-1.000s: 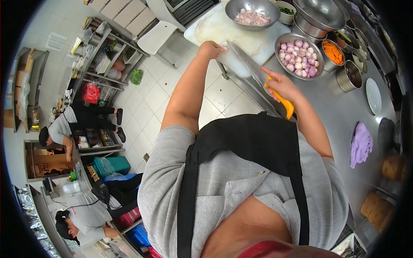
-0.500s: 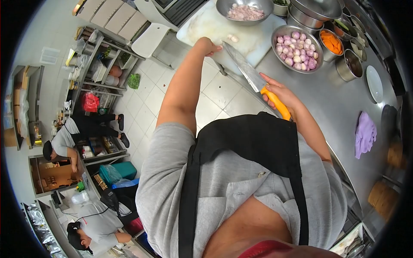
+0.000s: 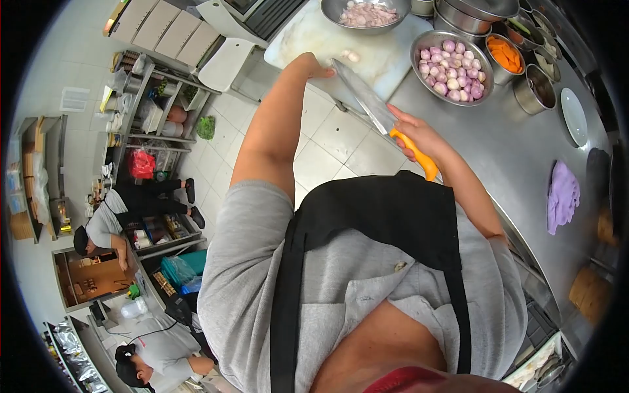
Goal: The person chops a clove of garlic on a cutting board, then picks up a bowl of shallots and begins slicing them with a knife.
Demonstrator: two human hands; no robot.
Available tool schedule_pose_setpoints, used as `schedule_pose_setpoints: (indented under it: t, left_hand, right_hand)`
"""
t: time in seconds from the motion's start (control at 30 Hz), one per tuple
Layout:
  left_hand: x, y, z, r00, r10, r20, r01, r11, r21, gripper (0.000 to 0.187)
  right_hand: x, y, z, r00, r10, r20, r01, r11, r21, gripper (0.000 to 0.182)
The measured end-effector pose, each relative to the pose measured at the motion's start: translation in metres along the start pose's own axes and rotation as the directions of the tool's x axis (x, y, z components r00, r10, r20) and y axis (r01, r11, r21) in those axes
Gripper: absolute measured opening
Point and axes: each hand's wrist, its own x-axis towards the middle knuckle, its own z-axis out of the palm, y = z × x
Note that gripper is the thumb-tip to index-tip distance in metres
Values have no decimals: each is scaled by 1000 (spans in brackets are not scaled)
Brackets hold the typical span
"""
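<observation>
My right hand [image 3: 422,136] is closed around the yellow handle of a chef's knife [image 3: 367,98]. Its broad blade points up and left across the near edge of a white cutting board [image 3: 393,49]. Close to the knife's tip is my left hand [image 3: 318,67], its fingers drawn together at the board's edge; what they hold, if anything, is hidden. A couple of pale peeled shallot pieces [image 3: 351,56] lie on the board. Beyond them stands a metal bowl of chopped shallots [image 3: 368,14]. Right of the board, a steel bowl [image 3: 417,65] holds many whole peeled shallots [image 3: 453,71].
Metal containers, one with orange carrot slices [image 3: 504,55], line the counter's back right. A white plate [image 3: 574,116] and a purple cloth [image 3: 563,198] lie on the steel counter [image 3: 504,154]. Two co-workers [image 3: 108,219] [image 3: 157,347] are at the left, near shelves [image 3: 157,141].
The view has shifted slightly. My right hand and the knife appear a little further left and up in view. My left hand stays by the blade tip.
</observation>
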Motion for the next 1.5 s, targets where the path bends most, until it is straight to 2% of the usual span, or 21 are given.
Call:
schedule_pose_setpoints:
  t: [0.2,0.3,0.4,0.47,0.6,0.67,0.77,0.9,0.97,1.1,1.17,1.2,1.27,1.3,1.37,1.4,1.47,1.5]
  left_hand:
    - [8,-8,10,999,-11,-44,8,998,-60,75]
    - [2,-11,12,997,-12,-77,3,994,-113,79]
    - [-1,-9,14,997,-14,-78,2,989,-147,81]
    - [1,-9,14,997,-37,-69,28,992,-125,82]
    - [-2,-9,22,987,-54,-150,41,995,-92,82]
    - [-16,-5,22,980,-86,-177,46,975,-217,81]
    - [-23,-3,24,969,-94,-229,39,971,-236,80]
    - [-22,-6,19,979,-91,-180,52,975,-214,80]
    - [-18,-14,17,978,-161,-136,125,962,-245,79]
    - [-9,-17,17,964,-204,-169,159,957,-244,81]
    - [-3,-20,16,973,-220,-66,198,949,-245,82]
    - [-1,-23,19,974,-218,-67,195,948,-253,82]
    - [2,-31,26,949,-114,-295,32,963,-269,69]
    - [-1,-29,24,948,-119,-295,37,962,-271,69]
    - [-5,-22,15,966,-22,-258,-55,957,-286,48]
    - [1,-23,15,965,-21,-260,-55,957,-284,48]
    - [16,-24,12,1000,-4,-24,-1,978,-207,41]
    - [11,-20,11,1000,-4,-24,-1,979,-205,41]
  right_hand:
    - [4,-10,8,999,-3,-49,0,998,-64,53]
    - [2,-10,8,996,69,-61,-76,989,-130,53]
    - [8,-11,8,995,73,-70,-84,985,-153,52]
    - [16,-21,15,995,34,-93,-56,970,-238,52]
    - [26,-17,13,997,22,-68,-36,975,-218,52]
    - [18,-16,18,997,36,-70,-51,972,-228,52]
    - [2,-11,13,996,81,-43,-89,972,-219,53]
    - [7,-21,14,995,88,-43,-97,955,-279,55]
    - [15,-26,17,992,119,-34,-124,954,-275,55]
    - [6,-28,7,993,113,-21,-114,945,-305,54]
    - [-9,-32,3,990,143,-18,-140,927,-347,54]
    - [-17,-35,1,989,144,-22,-143,925,-353,54]
    - [-27,-39,-3,990,89,-111,-131,876,-464,54]
    - [-26,-38,-8,990,92,-107,-131,875,-466,54]
    - [-20,-37,-17,986,3,-166,-95,831,-548,53]
    - [-16,-37,-16,986,0,-165,-92,832,-547,53]
    - [-6,-32,-12,984,-34,-176,-62,857,-512,53]
    - [-2,-25,-11,984,-35,-175,-61,857,-511,53]
